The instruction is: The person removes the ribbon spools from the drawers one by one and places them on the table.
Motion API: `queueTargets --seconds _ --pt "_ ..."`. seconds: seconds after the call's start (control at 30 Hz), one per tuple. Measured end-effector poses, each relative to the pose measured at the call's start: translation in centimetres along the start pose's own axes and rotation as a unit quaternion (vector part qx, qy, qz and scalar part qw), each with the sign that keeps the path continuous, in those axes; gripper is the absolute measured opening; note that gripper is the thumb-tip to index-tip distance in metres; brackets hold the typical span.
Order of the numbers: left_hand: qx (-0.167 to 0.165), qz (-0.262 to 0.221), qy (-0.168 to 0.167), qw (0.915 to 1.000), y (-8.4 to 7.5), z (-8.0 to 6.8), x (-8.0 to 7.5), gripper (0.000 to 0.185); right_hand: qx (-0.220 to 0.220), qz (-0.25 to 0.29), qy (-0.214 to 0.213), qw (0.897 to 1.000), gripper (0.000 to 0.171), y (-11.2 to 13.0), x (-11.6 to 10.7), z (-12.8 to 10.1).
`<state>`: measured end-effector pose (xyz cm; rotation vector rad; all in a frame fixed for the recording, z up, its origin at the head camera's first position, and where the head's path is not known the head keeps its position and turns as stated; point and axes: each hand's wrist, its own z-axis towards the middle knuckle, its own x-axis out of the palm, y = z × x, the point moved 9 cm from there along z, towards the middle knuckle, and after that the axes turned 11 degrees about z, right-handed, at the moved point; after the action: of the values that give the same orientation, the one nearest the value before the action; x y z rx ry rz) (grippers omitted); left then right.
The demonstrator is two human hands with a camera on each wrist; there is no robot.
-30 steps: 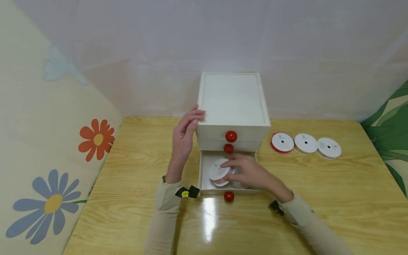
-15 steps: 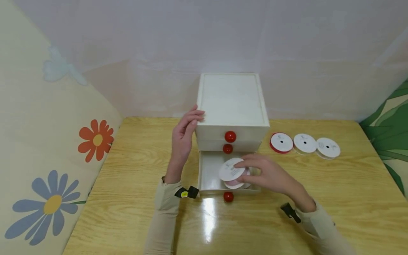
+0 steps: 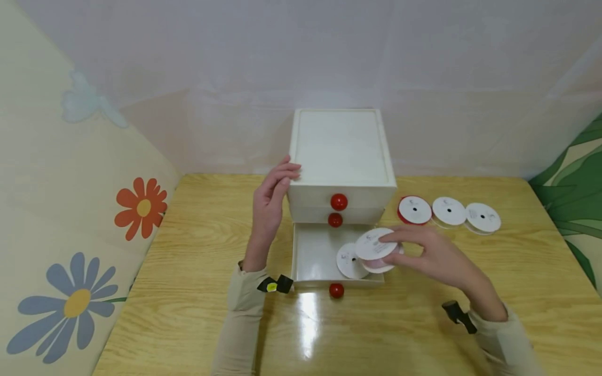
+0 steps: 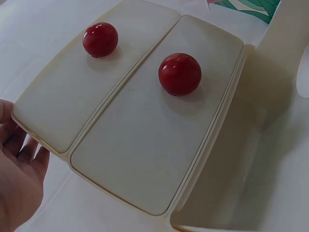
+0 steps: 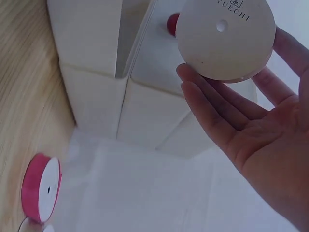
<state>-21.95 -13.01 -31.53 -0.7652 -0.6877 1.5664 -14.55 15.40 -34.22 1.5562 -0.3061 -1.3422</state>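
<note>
Over the right front corner of the open bottom drawer (image 3: 316, 254), our right hand (image 3: 435, 257) holds a flat white ribbon spool wound with pale pink ribbon (image 3: 374, 246). The fingers (image 3: 394, 236) curl round its rim and pinch it, so the spool hangs clear of the drawer floor, tilted a little toward us. The right wrist view shows the same spool (image 5: 225, 37) resting against the fingertips, printed label facing the camera.

Our left hand (image 3: 269, 204) rests against the upper left edge of the small cream plastic three-drawer cabinet (image 3: 342, 151). Its fingers lie fairly straight, touching the side and bracing it, gripping nothing.

Just under the lifted spool, a second white spool (image 3: 347, 259) lies inside the drawer. The two upper drawers are shut, each with a round red knob (image 3: 338, 201); a third knob (image 3: 336, 290) sits on the pulled-out drawer front.

Further right on the light wood-grain counter (image 3: 517, 282), three spools lie in a row: a red-ribbon spool (image 3: 414, 210) nearest the cabinet, then two white-ribbon spools (image 3: 465, 214).

Our judgement on progress: three spools are out on the counter, a fourth is in hand at the drawer, and one is inside. We cannot tell from this moment alone whether the spools are going in or coming out.
</note>
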Motion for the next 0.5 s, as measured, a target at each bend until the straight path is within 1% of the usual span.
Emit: queueTargets --seconds 0.1,0.17,0.37,0.5 --pt "0.000 -0.001 0.000 1.0000 0.0 0.0 0.0 0.023 -0.007 -0.017 -0.022 1.000 0.029 -0.4 -1.1 -0.6" --pt "-0.002 -0.002 0.000 1.0000 0.0 0.0 0.0 0.022 -0.002 -0.025 -0.039 0.999 0.029 -0.8 -1.9 -1.0" --pt "-0.005 -0.007 -0.002 1.0000 0.0 0.0 0.0 0.021 0.014 -0.015 -0.081 0.996 0.027 -2.2 -3.9 -2.0" --pt "-0.004 -0.009 -0.001 1.0000 0.1 0.0 0.1 0.021 0.019 -0.027 -0.106 0.994 0.029 -3.1 -4.8 -2.6"
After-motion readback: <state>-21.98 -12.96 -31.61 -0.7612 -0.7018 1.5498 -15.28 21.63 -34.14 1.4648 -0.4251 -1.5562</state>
